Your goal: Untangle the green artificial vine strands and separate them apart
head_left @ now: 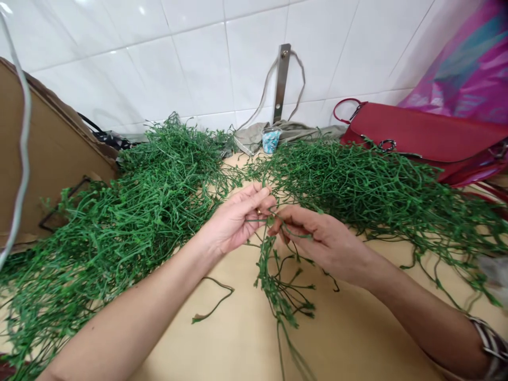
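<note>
My left hand (pixel 238 219) and my right hand (pixel 317 238) meet over the middle of a beige table (pixel 246 338). Both pinch the top of a small bunch of green plastic stems (pixel 278 280) that hangs down from the fingers towards me. The fingers of both hands are closed on the stems. A big heap of the same green stems (pixel 119 233) lies to the left, and another heap of stems (pixel 377 190) spreads to the right. One loose stem (pixel 214 304) lies on the table under my left forearm.
A brown cardboard box (pixel 43 153) stands at the left. A red handbag (pixel 420 137) and a pink-purple plastic bag (pixel 468 69) sit at the back right. A small clear cup with blue bits (pixel 271 140) and a grey cloth bag (pixel 254 137) rest by the white tiled wall.
</note>
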